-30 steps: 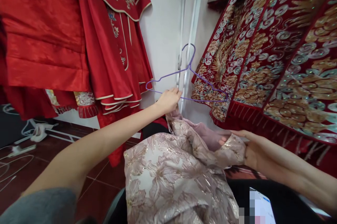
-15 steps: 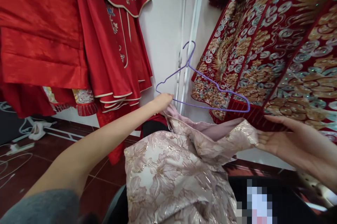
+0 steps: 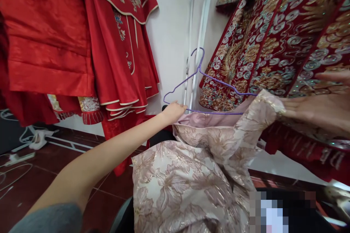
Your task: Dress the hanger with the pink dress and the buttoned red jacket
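The left hand point(image 3: 174, 112) clamps the lower bar of a purple hanger point(image 3: 199, 68) between thumb and fingers, left of the bar's middle. It also appears to catch the edge of a pale pink floral garment point(image 3: 175, 178); the fabric under the fingers is partly hidden. The right hand point(image 3: 317, 111) is spread: the thumb stands clear, and the fingers reach into the right sleeve opening. The fingertips are hidden, so any contact inside cannot be confirmed.

Progress, as judged from the layout: the right end of the hanger is inside the garment's right shoulder, so that side looks seated or nearly so. The left end is bare and not yet covered by fabric; that side is left to fit.

Position relative to the grip: the garment's neckline lies between the hands, its body hanging nearer, below both. The hanger's hook points up, far of the left hand, in front of the white poles point(image 3: 201, 14).
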`<state>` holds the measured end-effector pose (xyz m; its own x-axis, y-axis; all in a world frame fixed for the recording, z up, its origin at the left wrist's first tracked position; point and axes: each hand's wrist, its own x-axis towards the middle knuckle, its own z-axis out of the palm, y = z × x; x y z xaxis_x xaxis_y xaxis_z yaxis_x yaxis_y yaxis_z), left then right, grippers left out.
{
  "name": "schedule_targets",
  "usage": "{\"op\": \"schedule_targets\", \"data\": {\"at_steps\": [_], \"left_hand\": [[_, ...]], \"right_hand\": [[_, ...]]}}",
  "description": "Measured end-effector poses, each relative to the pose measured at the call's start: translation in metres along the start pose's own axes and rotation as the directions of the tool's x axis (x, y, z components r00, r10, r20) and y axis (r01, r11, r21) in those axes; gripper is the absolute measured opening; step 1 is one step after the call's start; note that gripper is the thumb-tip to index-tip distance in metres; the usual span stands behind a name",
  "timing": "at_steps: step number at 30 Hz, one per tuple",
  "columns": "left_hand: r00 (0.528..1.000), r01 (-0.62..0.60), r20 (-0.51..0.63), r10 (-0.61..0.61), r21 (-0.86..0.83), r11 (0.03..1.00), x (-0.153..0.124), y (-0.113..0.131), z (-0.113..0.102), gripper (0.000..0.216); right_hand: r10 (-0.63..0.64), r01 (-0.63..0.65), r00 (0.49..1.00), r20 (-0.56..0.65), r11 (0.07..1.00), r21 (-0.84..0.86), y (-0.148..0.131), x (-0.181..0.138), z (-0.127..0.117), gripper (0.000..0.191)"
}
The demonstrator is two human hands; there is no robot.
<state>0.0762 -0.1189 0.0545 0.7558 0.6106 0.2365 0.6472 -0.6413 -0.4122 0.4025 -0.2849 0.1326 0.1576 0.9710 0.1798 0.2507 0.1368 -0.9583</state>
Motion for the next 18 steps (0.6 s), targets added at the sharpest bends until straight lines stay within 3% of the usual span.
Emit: {"op": "schedule_targets", "data": {"at_steps": [3, 5, 9, 11, 13, 14, 16, 18], "left_hand": [[0.999, -0.036, -0.012, 0.036, -0.045, 0.998, -0.003, 0.004, -0.005, 0.028], [0.997, -0.074, -0.025, 0.072, -0.075, 0.994, -0.004, 0.006, -0.008, 0.032], [0.998, -0.058, 0.006, 0.058, -0.078, 0.995, -0.005, 0.007, -0.011, 0.037], [0.999, -0.045, 0.024, 0.047, -0.068, 0.997, -0.006, 0.004, -0.01, 0.035], [0.998, -0.049, 0.031, 0.05, -0.051, 0.998, -0.008, 0.0, -0.008, 0.033], [0.998, -0.046, 0.03, 0.047, -0.039, 0.998, -0.009, -0.003, -0.007, 0.032], [0.999, -0.031, 0.024, 0.031, -0.017, 0.999, -0.011, -0.006, -0.006, 0.029], [1.0, -0.016, 0.018, 0.016, -0.007, 1.0, -0.011, -0.008, -0.004, 0.028]], "right_hand": [[0.082, -0.09, 0.991, 0.105, 0.994, 0.067, -0.033, 0.017, 0.019, 0.075], [0.038, -0.053, 0.987, 0.153, 0.994, 0.093, -0.047, 0.033, 0.037, 0.076], [0.002, -0.02, 0.984, 0.18, 0.995, 0.094, -0.048, 0.062, 0.067, 0.064], [0.016, -0.016, 0.98, 0.2, 1.0, -0.002, -0.04, 0.069, 0.073, 0.046], [0.095, -0.023, 0.966, 0.239, 0.957, -0.288, -0.032, 0.072, 0.071, 0.032], [0.157, -0.035, 0.963, 0.218, 0.877, -0.48, -0.029, 0.072, 0.067, 0.031], [0.219, -0.059, 0.971, 0.091, 0.595, -0.802, -0.024, 0.073, 0.059, 0.035], [0.122, -0.026, 0.993, 0.012, 0.31, -0.95, -0.02, 0.076, 0.051, 0.037]]}}
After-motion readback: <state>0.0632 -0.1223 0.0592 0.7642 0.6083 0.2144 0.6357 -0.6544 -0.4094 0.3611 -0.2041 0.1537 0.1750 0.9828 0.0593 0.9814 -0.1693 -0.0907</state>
